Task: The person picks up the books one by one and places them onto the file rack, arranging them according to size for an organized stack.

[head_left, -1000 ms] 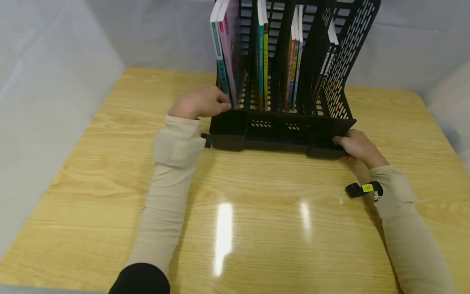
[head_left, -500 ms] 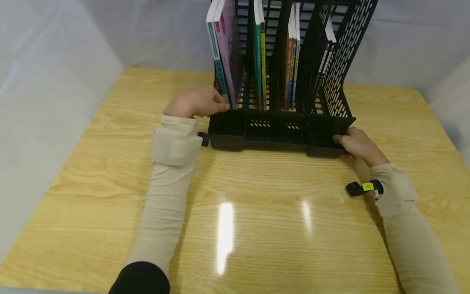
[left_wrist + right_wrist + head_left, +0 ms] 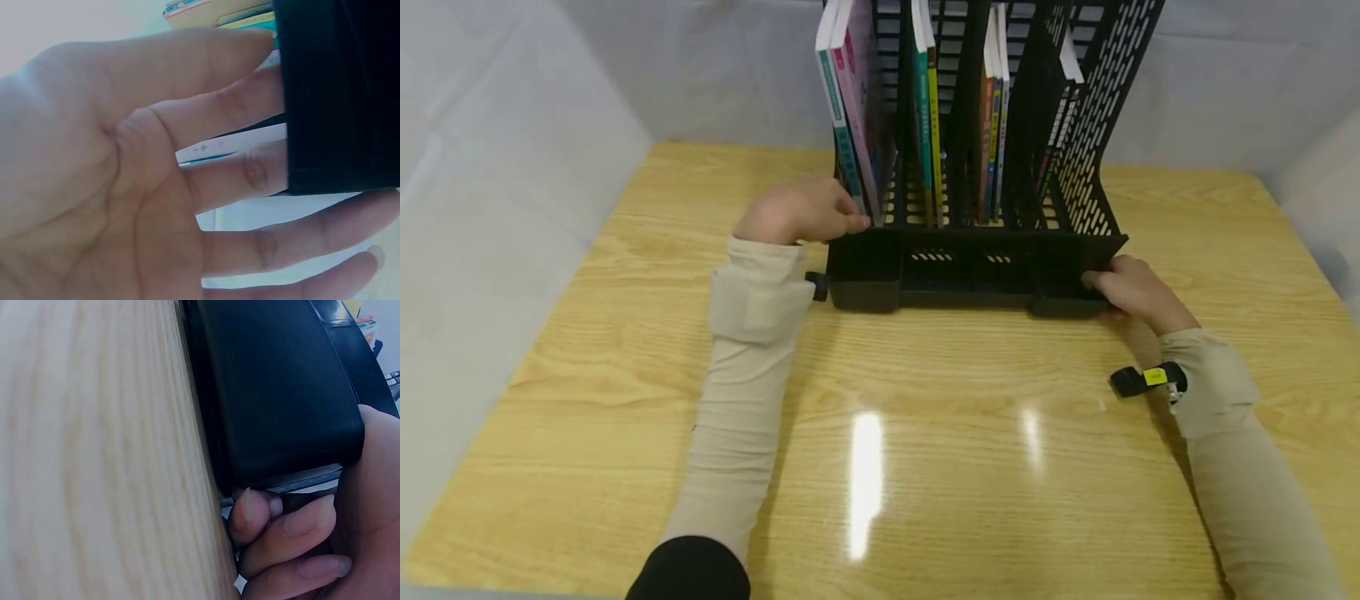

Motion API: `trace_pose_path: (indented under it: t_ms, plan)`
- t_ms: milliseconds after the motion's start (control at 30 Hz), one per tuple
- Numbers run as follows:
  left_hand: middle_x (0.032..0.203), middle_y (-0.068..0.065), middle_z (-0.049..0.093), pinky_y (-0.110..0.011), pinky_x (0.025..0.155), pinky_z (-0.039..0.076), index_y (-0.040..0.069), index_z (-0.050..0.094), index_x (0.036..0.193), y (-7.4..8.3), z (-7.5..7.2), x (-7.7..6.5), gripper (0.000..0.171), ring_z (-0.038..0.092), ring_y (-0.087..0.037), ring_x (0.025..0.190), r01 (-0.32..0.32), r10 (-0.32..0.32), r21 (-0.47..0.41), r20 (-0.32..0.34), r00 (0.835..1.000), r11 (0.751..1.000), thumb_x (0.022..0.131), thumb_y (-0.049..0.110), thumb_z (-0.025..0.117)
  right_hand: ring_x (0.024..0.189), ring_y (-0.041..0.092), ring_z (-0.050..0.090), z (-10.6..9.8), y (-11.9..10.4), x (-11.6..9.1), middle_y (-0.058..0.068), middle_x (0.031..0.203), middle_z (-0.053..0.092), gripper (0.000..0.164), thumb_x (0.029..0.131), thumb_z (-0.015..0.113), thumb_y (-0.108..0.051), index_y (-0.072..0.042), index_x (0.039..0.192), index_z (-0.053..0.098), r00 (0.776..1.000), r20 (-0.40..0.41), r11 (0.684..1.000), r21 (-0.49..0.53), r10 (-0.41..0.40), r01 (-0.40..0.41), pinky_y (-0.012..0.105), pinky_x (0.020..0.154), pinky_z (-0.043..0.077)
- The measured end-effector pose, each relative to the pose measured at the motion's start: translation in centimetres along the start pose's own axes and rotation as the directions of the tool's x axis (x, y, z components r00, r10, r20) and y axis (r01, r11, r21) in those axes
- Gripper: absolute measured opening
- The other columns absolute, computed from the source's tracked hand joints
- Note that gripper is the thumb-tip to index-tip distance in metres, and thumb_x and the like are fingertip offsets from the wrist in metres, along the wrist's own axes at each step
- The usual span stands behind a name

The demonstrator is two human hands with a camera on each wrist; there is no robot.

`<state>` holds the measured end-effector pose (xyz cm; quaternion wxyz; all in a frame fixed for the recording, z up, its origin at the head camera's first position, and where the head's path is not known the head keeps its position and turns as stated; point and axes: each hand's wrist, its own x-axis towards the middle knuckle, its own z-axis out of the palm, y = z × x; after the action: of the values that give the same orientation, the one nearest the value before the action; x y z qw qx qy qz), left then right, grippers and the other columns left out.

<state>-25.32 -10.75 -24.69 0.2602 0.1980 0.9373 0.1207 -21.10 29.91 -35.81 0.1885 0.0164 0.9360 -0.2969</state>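
Note:
A black book rack (image 3: pixel 966 296) with perforated walls and front trays stands toward the back of the table. My left hand (image 3: pixel 797 212) grips its left front corner. In the left wrist view the thumb (image 3: pixel 237 50) lies along the black panel's edge, and some fingers pass behind the panel. At the front right corner my right hand (image 3: pixel 1138 292) holds the tray wall, its fingertips (image 3: pixel 306 519) curled in under the tray near the tabletop. Close to my left fingers stand a teal-and-white book (image 3: pixel 837 112) and a pink book (image 3: pixel 859 125) in the leftmost slot.
More slim books, with a teal spine (image 3: pixel 922 125) and an orange spine (image 3: pixel 985 142) among them, stand in the middle slots. A book with a dark spine (image 3: pixel 1060 125) leans in the right slot. White sheeting (image 3: pixel 737 75) surrounds the wooden table (image 3: pixel 970 417).
The head view has tilted slightly. The rack and books appear a little farther left at the top. Both hands keep their hold on the rack's corners.

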Motion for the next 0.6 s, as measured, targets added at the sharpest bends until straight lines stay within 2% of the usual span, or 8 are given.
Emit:
trace_pose_path:
  t_ms: [133,200,300,467,600]
  plan:
    - [0.13,-0.013,0.054,-0.043,0.093,0.044,0.007,0.054,0.137,0.2,0.2,0.3,0.044,0.049,-0.026,0.111,-0.018,0.018,0.018,0.002,1.0,1.0,0.104,0.033,0.04,0.05,0.022,0.06,0.0,0.3,0.1,0.002,0.045,0.046,0.041,0.098,0.042,-0.031,0.007,0.097,0.056,1.0,0.004,1.0,-0.01,0.009,-0.009,0.032,0.069,0.047]
    - [0.136,-0.014,0.051,-0.046,0.098,0.043,0.008,0.051,0.139,0.2,0.3,0.4,0.044,0.048,-0.028,0.119,-0.021,0.021,0.02,0.003,1.0,1.0,0.104,0.032,0.04,0.049,0.022,0.059,0.1,0.4,0.1,0.002,0.045,0.045,0.039,0.098,0.042,-0.031,0.005,0.093,0.055,1.0,0.007,1.0,-0.005,0.012,-0.012,0.032,0.069,0.047]
    - [0.143,-0.015,0.045,-0.048,0.104,0.039,0.009,0.047,0.142,0.2,0.3,0.4,0.045,0.042,-0.031,0.129,-0.015,0.014,0.014,0.002,1.0,1.0,0.104,0.031,0.041,0.047,0.021,0.057,0.2,0.4,0.1,0.001,0.045,0.044,0.039,0.098,0.042,-0.031,0.006,0.095,0.055,1.0,0.009,1.0,0.009,0.012,-0.012,0.03,0.064,0.047]
    - [0.145,-0.015,0.042,-0.049,0.104,0.039,0.008,0.043,0.143,0.4,0.2,-0.2,0.046,0.04,-0.032,0.131,-0.005,0.004,-0.015,-0.051,0.999,1.0,0.103,0.031,0.042,0.047,0.021,0.056,0.1,0.3,0.2,0.001,0.045,0.044,0.041,0.098,0.042,-0.031,0.008,0.101,0.055,1.0,0.008,1.0,0.008,0.003,-0.003,0.03,0.064,0.047]
    - [0.142,-0.014,0.045,-0.049,0.1,0.041,0.009,0.042,0.144,0.5,0.0,-0.7,0.047,0.045,-0.031,0.126,-0.006,0.004,-0.026,-0.078,0.997,1.0,0.103,0.032,0.042,0.049,0.022,0.059,0.0,0.2,0.2,0.002,0.045,0.046,0.04,0.098,0.042,-0.031,0.007,0.098,0.056,1.0,0.002,1.0,-0.003,-0.003,0.003,0.03,0.065,0.047]
